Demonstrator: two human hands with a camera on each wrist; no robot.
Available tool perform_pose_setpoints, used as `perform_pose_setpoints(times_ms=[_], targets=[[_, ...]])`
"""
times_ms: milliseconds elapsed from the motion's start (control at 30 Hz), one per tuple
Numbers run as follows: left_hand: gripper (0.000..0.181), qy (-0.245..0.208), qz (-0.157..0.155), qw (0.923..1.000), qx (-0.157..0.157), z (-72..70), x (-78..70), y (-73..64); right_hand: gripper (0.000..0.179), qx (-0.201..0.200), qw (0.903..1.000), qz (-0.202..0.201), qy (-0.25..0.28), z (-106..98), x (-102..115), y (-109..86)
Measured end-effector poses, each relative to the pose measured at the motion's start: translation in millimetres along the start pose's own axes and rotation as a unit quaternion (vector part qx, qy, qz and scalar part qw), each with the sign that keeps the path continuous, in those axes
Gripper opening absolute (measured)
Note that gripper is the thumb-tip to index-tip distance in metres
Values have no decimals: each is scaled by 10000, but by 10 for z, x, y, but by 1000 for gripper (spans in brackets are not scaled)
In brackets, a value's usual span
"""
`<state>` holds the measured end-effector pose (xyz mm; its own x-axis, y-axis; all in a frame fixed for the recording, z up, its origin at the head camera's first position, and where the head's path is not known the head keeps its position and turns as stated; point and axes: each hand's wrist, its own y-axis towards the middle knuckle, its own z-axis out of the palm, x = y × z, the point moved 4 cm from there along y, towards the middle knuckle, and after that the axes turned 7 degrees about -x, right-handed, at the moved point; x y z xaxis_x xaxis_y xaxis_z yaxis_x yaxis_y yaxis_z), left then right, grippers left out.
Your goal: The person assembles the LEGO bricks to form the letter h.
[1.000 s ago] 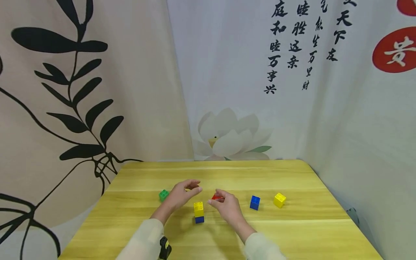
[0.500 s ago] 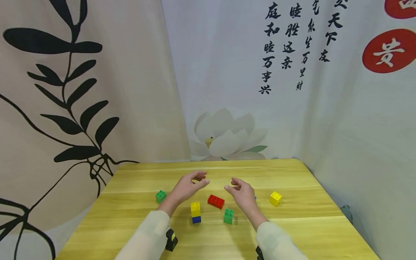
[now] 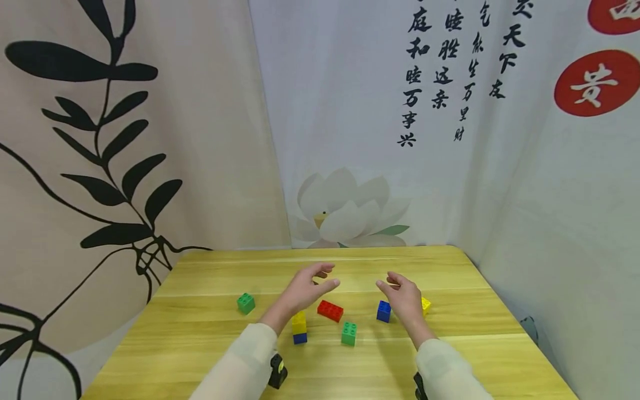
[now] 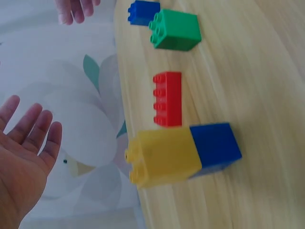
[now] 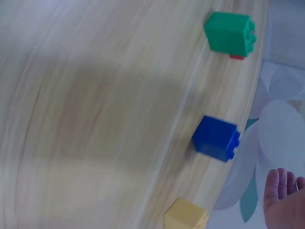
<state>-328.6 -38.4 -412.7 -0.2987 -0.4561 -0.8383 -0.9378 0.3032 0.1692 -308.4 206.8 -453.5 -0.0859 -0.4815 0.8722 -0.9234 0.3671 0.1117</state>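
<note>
two hands (image 3: 306, 289) hover near seven toy bricks (image 3: 330, 310).

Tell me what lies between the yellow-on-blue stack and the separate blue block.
In the head view, a red brick and a green block lie between the stack and the blue block.

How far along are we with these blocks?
Looks done: one stack, with the upper yellow block sitting on the lower blue block.
In hand: nothing visible; the left hand and right hand both look empty.
Probably left, if stacking is the aim: the red block, nearer green block, farther green block, single blue block and single yellow block, all unstacked.
</note>
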Motion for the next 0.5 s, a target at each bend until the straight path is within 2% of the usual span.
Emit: perform_pose_setpoints(times_ms=[200, 500], targets=[[58, -304, -75, 9995, 68, 171, -19, -35, 57, 59, 9999, 76, -98, -88, -130, -17], [58, -482, -159, 9986, -160, 407, 104, -122, 60, 203, 9995, 129, -202, -75, -334, -71]])
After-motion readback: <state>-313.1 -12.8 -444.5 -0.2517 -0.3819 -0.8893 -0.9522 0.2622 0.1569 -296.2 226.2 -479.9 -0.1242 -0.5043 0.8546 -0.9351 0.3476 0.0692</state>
